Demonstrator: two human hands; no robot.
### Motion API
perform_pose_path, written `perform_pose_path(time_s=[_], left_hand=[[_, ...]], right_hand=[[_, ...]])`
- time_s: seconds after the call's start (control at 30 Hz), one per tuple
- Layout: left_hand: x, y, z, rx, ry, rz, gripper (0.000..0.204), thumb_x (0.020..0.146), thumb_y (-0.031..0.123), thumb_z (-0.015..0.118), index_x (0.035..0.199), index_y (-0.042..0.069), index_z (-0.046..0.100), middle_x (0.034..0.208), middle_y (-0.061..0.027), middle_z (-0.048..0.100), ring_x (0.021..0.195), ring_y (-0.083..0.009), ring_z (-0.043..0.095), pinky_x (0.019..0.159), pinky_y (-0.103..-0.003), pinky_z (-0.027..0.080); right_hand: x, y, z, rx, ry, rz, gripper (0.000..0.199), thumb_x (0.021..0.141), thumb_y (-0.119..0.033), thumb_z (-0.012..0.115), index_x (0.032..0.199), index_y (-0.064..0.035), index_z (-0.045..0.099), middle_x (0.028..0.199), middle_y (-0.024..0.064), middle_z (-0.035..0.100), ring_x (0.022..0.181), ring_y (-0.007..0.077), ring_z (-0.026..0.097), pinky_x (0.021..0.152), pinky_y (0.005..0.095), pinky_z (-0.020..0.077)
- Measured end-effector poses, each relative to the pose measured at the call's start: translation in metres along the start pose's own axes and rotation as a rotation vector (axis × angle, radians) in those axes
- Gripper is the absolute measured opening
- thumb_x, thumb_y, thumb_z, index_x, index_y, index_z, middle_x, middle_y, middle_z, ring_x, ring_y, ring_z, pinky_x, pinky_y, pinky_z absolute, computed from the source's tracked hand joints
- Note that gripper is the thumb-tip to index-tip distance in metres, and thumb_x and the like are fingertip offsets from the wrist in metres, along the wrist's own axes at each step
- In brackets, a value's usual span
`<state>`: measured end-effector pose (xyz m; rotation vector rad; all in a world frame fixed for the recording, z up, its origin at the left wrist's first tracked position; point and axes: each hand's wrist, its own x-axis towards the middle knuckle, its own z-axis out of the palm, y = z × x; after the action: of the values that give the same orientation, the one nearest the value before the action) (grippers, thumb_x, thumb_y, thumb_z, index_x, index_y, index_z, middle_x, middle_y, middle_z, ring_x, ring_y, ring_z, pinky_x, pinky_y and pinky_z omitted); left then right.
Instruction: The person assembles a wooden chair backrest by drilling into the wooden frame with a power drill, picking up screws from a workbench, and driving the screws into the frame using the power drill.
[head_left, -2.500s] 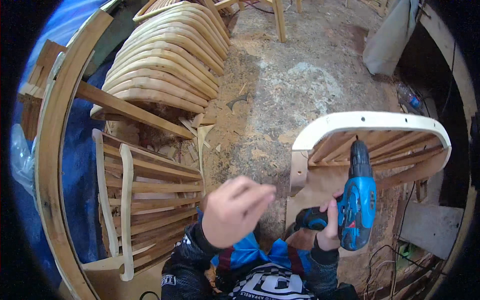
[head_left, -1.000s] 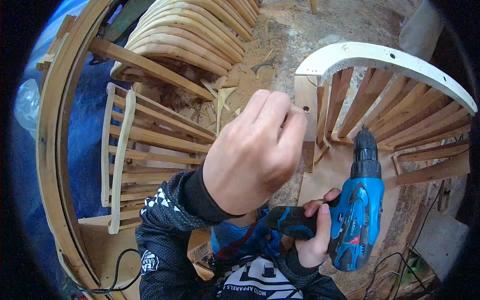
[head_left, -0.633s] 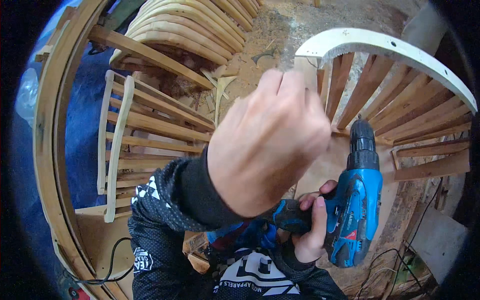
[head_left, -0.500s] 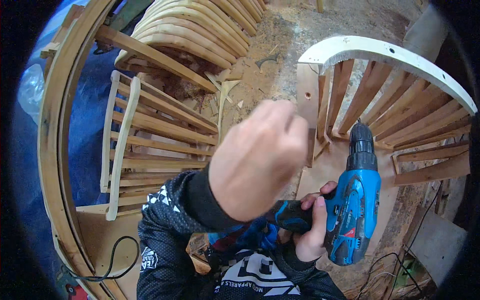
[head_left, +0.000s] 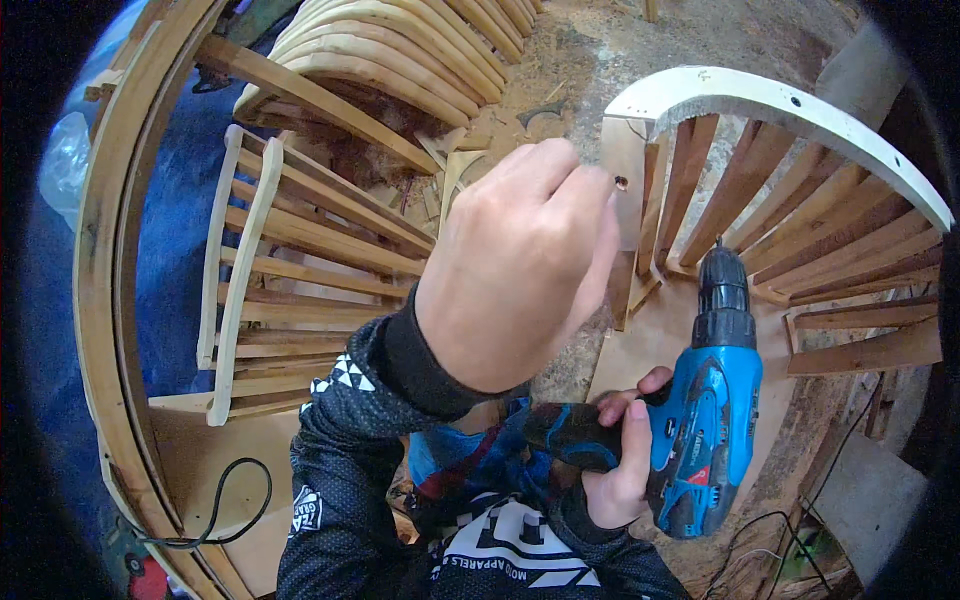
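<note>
My left hand (head_left: 515, 265) is raised over the middle, its fingers curled closed. What they hold, if anything, is hidden behind the knuckles. Just right of it stands the end board (head_left: 622, 215) of a curved chair-like wooden frame, with a dark hole near its upper part. My right hand (head_left: 630, 460) grips the handle of a blue and black cordless drill (head_left: 708, 430), which lies on its side with its chuck pointing away from me. Beyond the chuck, the frame's brown slats (head_left: 735, 190) fan out beneath a white curved rail (head_left: 735, 85).
A slatted wooden piece (head_left: 243, 270) lies at left, by a long bent wooden frame (head_left: 108, 260) and blue sheeting (head_left: 180, 350). Curved wooden parts (head_left: 385, 55) stand stacked at the far side. A black cable (head_left: 240, 465) loops at lower left; others trail at lower right.
My left hand has moved slightly farther from me, its fingers still curled by the end board. The drill stays in my right hand, almost unmoved.
</note>
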<state>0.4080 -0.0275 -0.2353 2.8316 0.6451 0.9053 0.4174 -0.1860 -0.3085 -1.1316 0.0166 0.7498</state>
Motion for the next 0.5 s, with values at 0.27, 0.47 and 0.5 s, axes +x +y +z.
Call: perform_pose_path(time_s=[0.27,0.47,0.5], left_hand=[[-0.003,-0.001,0.007,0.029,-0.006,0.034,0.009,0.07,-0.003,0.062,0.079,-0.002,0.061,0.064,-0.0092,0.053,0.052,-0.0203,0.053,0.048,-0.028,0.042],[-0.009,0.01,-0.004,-0.035,-0.085,0.026,0.011,0.07,-0.005,0.061,0.081,-0.003,0.06,0.069,-0.0133,0.053,0.059,-0.0266,0.055,0.052,-0.031,0.044],[-0.011,0.012,-0.006,-0.051,-0.128,0.003,0.012,0.07,-0.005,0.061,0.082,-0.003,0.06,0.069,-0.0136,0.053,0.059,-0.0267,0.055,0.053,-0.03,0.044]], right_hand=[[0.0,-0.003,0.0,0.007,-0.027,0.027,0.021,0.085,-0.007,0.046,0.103,-0.003,0.038,0.067,0.0051,0.046,0.068,0.0143,0.043,0.068,0.0276,0.0379],[0.001,-0.003,0.001,0.008,-0.027,0.03,0.021,0.084,-0.008,0.047,0.102,-0.0029,0.038,0.067,0.0051,0.046,0.066,0.0139,0.043,0.068,0.0274,0.0371],[0.002,-0.003,0.001,-0.008,-0.019,0.02,0.021,0.084,-0.008,0.047,0.103,-0.0029,0.038,0.067,0.0051,0.046,0.066,0.0137,0.043,0.069,0.0274,0.037]])
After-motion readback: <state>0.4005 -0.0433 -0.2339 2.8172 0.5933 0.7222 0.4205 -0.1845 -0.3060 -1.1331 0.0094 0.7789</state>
